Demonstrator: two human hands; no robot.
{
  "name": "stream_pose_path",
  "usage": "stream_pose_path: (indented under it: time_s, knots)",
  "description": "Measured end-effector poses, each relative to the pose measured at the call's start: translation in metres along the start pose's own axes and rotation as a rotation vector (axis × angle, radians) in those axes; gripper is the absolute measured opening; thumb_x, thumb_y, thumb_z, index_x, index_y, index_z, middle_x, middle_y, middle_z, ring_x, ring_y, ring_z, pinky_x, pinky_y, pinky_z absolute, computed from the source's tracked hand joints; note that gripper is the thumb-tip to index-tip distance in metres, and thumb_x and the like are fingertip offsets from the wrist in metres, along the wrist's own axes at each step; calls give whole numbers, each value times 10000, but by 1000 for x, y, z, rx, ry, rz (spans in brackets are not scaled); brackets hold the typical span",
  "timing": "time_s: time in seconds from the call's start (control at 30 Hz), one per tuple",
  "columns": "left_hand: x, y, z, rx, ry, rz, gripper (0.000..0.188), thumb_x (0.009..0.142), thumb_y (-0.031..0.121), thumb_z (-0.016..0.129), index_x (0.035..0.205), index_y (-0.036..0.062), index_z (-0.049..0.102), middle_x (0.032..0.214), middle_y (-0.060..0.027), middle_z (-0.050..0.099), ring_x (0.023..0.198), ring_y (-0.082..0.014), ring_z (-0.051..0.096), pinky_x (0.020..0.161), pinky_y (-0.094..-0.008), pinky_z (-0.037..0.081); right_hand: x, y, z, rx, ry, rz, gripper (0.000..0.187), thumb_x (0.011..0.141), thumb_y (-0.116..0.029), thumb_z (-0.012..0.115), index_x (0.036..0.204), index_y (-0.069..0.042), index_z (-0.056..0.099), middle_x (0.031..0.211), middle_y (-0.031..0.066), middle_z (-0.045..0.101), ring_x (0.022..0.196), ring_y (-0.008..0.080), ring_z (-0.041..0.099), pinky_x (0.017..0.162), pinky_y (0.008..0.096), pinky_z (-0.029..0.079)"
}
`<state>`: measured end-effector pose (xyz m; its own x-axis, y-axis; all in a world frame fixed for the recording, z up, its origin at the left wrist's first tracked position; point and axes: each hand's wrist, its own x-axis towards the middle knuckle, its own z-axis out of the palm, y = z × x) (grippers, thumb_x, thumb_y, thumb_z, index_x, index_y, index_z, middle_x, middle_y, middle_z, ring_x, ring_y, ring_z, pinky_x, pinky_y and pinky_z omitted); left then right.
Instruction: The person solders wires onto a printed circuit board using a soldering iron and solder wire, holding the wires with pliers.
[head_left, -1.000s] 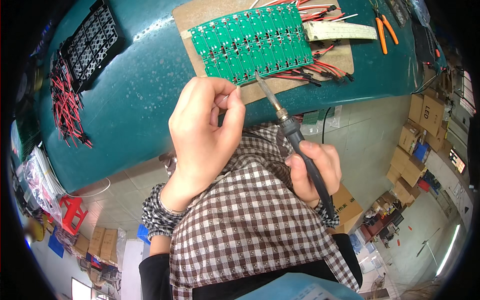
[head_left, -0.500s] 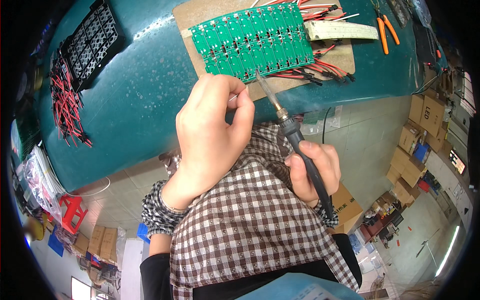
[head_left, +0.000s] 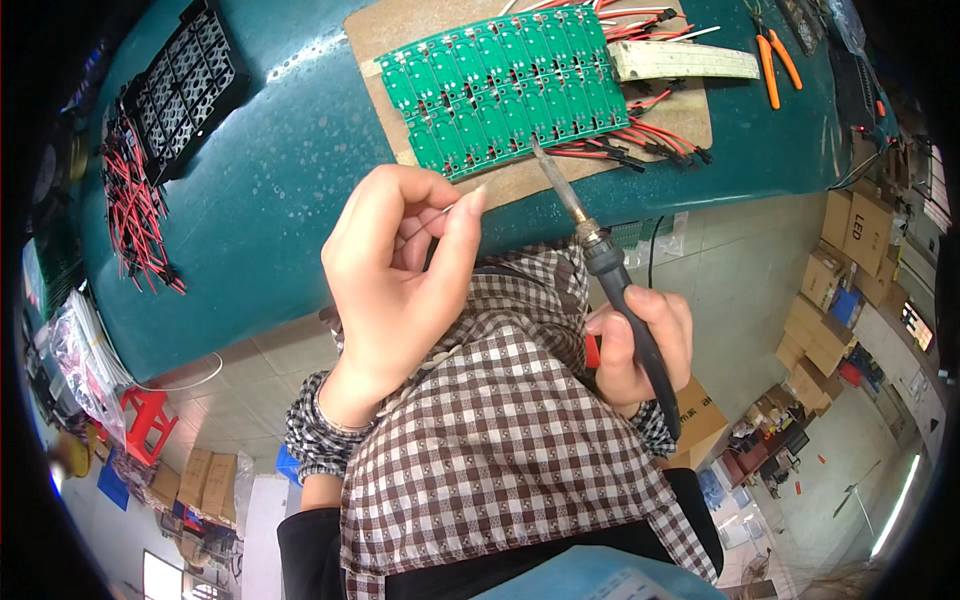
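A panel of joined green circuit boards (head_left: 505, 95) lies on a brown board (head_left: 365, 40) on the table. In my right hand (head_left: 650, 345) is a soldering iron (head_left: 605, 258), gripped by its black handle. Its tip meets the panel's near edge, right of the middle; whether it touches a pad is too small to tell. My left hand (head_left: 395, 265) is just off the panel's near left corner, thumb and fingers pinching a thin strand of solder wire (head_left: 432, 220). Red and black leads with black connectors (head_left: 655, 140) stick out along the panel's right side.
A whitish flat strip (head_left: 685, 62) lies over the leads at the right, with orange-handled pliers (head_left: 772, 65) beyond it. On the table's left are a black lattice tray (head_left: 190, 90) and a bunch of red and black wires (head_left: 135, 215). Cardboard boxes (head_left: 860, 225) stand on the floor.
My left hand has drawn back to the left, away from the panel's edge, its fingers a little looser. The iron has shifted right along the near edge.
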<state>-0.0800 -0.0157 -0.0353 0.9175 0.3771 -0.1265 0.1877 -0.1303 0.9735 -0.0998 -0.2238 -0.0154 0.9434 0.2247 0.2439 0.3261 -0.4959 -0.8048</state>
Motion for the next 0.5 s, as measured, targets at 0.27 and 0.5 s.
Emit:
stream_pose_path:
  time_s: [0.27,0.5]
  knots:
    - [3,-7,-1,73,-13,132,58,817,-17,663,843,1,614,739,-15,514,552,-43,383,471,-196,312,3,-4,-2,-9,-56,55,297,767,-17,715,1052,1,632,847,112,615,685,206,593,600,283,505]
    - [5,-7,4,141,44,138,55,818,-10,663,832,2,611,716,-18,509,537,-55,372,465,-210,307,6,-5,-1,10,-107,15,292,766,-2,709,1046,33,633,903,122,628,739,207,607,626,285,516]
